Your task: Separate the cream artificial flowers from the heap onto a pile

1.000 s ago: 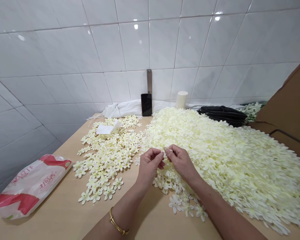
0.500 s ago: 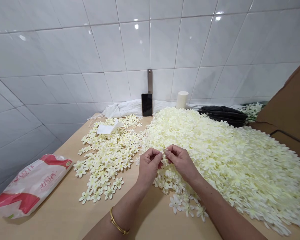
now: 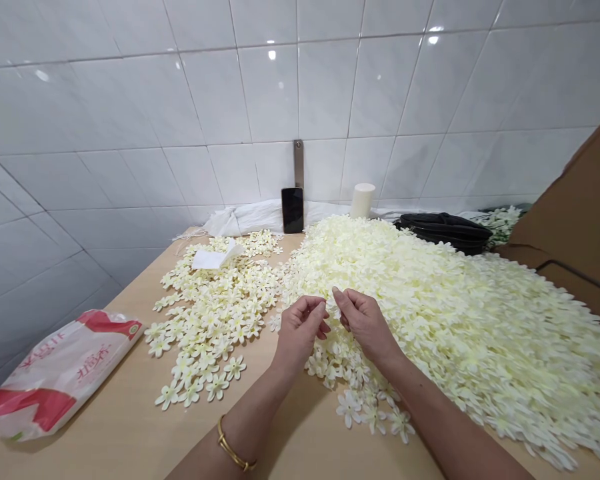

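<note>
My left hand (image 3: 300,328) and my right hand (image 3: 363,321) meet above the near edge of a large heap of cream fabric flowers (image 3: 430,293). Both pinch a small pale flower piece (image 3: 330,308) between thumb and fingertips, fingers curled. A gold bangle (image 3: 233,448) circles my left wrist. To the left lies a thinner spread of separated flowers (image 3: 215,313) with yellow-green centres. A few loose flowers (image 3: 370,413) lie under my right forearm.
A red and white plastic bag (image 3: 55,373) lies at the near left on the wooden table (image 3: 125,427). A black phone (image 3: 293,209), a white cylinder (image 3: 363,200) and white cloth (image 3: 250,217) stand by the tiled wall. A black bag (image 3: 445,230) and brown cardboard (image 3: 575,220) are at right.
My hands have drawn slightly apart and the right fingertips have risen a little; the flower piece between them is now more visible. Nothing else moved.
</note>
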`<state>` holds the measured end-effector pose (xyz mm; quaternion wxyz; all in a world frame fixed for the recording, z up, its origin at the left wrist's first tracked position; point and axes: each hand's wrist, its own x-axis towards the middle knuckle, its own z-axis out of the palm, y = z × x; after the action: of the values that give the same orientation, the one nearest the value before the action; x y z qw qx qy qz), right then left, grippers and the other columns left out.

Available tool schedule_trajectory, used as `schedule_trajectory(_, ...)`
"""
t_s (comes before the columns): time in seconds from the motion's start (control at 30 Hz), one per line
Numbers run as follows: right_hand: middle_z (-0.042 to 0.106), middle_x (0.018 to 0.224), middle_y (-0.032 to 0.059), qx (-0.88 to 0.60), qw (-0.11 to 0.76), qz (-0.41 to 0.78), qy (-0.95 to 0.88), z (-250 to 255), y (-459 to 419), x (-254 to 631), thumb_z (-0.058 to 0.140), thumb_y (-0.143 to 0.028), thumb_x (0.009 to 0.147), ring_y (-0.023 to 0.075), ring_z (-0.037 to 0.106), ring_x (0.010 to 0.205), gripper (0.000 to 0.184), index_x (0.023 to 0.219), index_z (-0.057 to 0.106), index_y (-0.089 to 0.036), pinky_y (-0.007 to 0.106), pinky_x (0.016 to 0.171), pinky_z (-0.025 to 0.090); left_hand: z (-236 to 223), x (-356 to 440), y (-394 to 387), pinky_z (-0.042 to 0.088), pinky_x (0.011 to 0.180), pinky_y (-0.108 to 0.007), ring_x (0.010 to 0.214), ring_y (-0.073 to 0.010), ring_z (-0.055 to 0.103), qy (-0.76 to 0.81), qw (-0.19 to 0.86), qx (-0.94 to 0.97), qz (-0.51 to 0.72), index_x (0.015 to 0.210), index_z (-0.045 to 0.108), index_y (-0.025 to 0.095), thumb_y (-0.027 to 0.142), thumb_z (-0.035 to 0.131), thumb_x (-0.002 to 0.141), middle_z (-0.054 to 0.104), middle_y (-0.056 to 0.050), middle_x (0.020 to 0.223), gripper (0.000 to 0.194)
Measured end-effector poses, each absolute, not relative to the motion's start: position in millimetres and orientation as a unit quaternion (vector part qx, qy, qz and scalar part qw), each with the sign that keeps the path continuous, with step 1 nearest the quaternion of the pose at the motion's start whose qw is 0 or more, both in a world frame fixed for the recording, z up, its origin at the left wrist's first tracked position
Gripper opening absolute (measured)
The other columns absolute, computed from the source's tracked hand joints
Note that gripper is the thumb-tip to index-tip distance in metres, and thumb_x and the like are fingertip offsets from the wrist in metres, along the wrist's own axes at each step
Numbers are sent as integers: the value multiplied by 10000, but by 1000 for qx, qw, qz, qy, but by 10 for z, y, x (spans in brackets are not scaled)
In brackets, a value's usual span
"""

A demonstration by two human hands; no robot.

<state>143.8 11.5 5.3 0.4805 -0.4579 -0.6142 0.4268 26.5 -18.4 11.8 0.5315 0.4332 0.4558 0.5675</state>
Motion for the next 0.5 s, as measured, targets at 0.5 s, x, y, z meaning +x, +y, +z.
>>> schedule_trajectory(0.5,450,515,-43,-431,486,543,-532,90,125,1432,538,-502,722,65,373,431,378,567,438,-172,210,435,295,87,226,-137,346,427,-189,422,-66,435,496,494,426,572,610,490,158,279,598,649,481,46,506,167)
